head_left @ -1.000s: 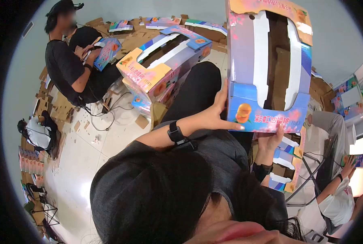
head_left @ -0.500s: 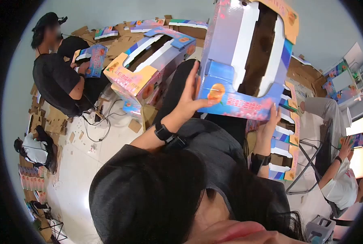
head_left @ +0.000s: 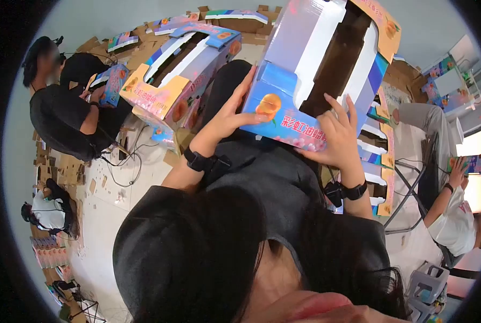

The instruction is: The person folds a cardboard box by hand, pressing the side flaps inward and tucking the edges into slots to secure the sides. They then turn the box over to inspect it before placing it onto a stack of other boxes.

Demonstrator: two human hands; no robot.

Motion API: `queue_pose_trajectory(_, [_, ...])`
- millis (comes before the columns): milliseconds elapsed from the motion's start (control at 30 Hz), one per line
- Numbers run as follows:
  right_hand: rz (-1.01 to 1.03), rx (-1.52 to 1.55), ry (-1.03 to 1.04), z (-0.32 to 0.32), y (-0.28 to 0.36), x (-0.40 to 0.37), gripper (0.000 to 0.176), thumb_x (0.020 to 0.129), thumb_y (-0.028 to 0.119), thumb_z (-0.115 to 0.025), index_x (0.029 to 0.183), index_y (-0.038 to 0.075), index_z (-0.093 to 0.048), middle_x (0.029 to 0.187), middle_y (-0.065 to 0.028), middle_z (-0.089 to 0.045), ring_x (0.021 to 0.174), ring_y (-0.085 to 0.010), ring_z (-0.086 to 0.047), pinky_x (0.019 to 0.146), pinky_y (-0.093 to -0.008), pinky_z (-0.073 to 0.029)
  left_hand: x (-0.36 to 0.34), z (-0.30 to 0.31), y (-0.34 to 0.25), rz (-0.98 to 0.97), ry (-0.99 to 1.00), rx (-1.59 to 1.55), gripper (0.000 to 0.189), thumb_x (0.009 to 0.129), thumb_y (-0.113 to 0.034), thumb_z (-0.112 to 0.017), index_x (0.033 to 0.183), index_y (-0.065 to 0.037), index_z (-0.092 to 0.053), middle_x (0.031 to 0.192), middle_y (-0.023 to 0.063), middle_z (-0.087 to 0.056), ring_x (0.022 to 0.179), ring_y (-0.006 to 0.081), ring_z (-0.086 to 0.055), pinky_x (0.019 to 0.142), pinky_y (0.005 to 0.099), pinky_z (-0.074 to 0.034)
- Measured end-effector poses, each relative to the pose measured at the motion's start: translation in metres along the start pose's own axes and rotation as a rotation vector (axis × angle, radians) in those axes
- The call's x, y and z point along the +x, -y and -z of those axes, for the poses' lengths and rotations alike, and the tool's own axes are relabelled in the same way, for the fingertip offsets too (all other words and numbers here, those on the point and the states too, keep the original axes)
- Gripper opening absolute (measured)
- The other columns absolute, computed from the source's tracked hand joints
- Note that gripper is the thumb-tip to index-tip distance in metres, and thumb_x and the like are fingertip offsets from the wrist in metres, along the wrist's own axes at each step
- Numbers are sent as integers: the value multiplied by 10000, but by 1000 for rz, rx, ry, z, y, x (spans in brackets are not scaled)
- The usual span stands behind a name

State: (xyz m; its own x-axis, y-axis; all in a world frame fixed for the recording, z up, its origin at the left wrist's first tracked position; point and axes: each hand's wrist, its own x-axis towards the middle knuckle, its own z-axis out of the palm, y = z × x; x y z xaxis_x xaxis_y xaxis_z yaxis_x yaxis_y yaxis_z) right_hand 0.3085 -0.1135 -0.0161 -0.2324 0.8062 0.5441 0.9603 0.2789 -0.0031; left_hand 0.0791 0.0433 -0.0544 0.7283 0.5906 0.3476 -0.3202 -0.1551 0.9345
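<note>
A printed cardboard fruit box [head_left: 283,91], blue and lilac with peach pictures, is tilted up in front of me. A long slot with white flaps runs down its top, showing the brown inside. My left hand [head_left: 230,112] grips the box's left side, thumb on the blue printed corner and fingers along the edge. At the near right corner, my right hand [head_left: 334,132] clasps the printed end panel, thumb at its lower edge and fingertips reaching over the rim of the slot. Dark bands circle both wrists.
A similar box [head_left: 186,70] stands on others at my left. More boxes [head_left: 374,151] are stacked at my right beside a folding metal frame [head_left: 410,188]. One person [head_left: 62,118] handles a box at left; another [head_left: 453,220] sits at right. Cardboard scraps and cables [head_left: 135,167] lie on the floor.
My right hand has moved from the box's lower right edge up onto its end panel, fingers now over the slot rim. The box has shifted slightly left and turned a little.
</note>
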Motion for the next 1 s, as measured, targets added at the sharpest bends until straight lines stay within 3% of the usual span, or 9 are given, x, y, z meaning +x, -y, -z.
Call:
queue_pose_trajectory(33, [5, 42, -81, -5, -1, 0, 467, 562, 398, -787, 790, 53, -569, 799, -90, -597, 1146, -315, -545, 1123, -564, -205, 0, 0, -3, 1, 41, 50, 1007, 755, -138, -717, 1525, -35, -76, 1520, 167, -247, 1392, 240, -281, 1130, 355, -215])
queue_pose_trajectory(133, [-16, 20, -51, -7, 1, -5, 517, 528, 412, -789, 816, 32, -587, 864, -125, -609, 1118, -319, -540, 1102, -562, -234, 2, 6, 8, 48, 72, 68, 1011, 768, -169, -730, 1524, -34, -73, 1519, 163, -247, 1392, 242, -279, 1128, 353, -219])
queue_pose_trajectory(267, [-95, -12, -162, -10, 4, -12, 496, 512, 407, -786, 790, 48, -585, 798, -91, -591, 1017, -303, -558, 1098, -551, -243, -2, 10, 23, 83, -4, 97, 957, 834, -256, -711, 1522, -43, -82, 1476, 177, -308, 1364, 259, -326, 1117, 372, -257])
queue_pose_trajectory(367, [-181, -55, -247, -8, 4, -24, 522, 503, 427, -798, 793, 46, -590, 774, -92, -563, 954, -294, -548, 1086, -544, -251, -11, 16, 7, -84, -12, 269, 810, 893, -245, -658, 1510, -54, -170, 1423, 161, -387, 1308, 228, -405, 1088, 363, -316])
queue_pose_trajectory(467, [-330, -192, -341, -14, -16, -48, 623, 528, 475, -817, 883, 21, -581, 940, -167, -539, 1022, -345, -496, 1060, -533, -269, -22, 32, -9, 51, 111, 215, 624, 942, -248, -564, 1471, -55, -294, 1366, 123, -476, 1261, 211, -462, 1074, 361, -334])
queue_pose_trajectory(500, [-381, -235, -320, -17, -28, -55, 650, 531, 480, -816, 916, 14, -579, 970, -178, -536, 1042, -357, -482, 1058, -532, -271, -30, 36, -11, 116, 104, 171, 431, 963, -203, -545, 1354, -40, -462, 1183, 83, -595, 1076, 166, -571, 944, 313, -442])
queue_pose_trajectory(667, [-640, -398, -243, -34, -107, -90, 717, 567, 527, -803, 1001, -2, -590, 949, -202, -602, 996, -384, -543, 1013, -524, -309, -59, 60, -4, 589, 420, 140, 293, 963, -226, -568, 1166, -16, -589, 987, 40, -620, 834, 90, -575, 696, 244, -482])
queue_pose_trajectory(767, [-862, -506, -125, -53, -162, -120, 764, 578, 588, -778, 1015, -11, -591, 948, -213, -624, 1001, -381, -560, 992, -526, -320, -60, 55, 1, 628, 385, 207, 292, 958, -240, -583, 1126, -2, -599, 923, 28, -623, 800, 78, -579, 656, 230, -483])
queue_pose_trajectory(1000, [-1213, -379, 212, -73, -225, -149, 885, 602, 709, -680, 1137, 8, -595, 1111, -246, -627, 1132, -387, -546, 1020, -561, -278, -41, 54, 9, 685, 293, 210, 289, 969, -260, -563, 1143, -30, -583, 706, 21, -602, 588, 65, -570, 495, 203, -447])
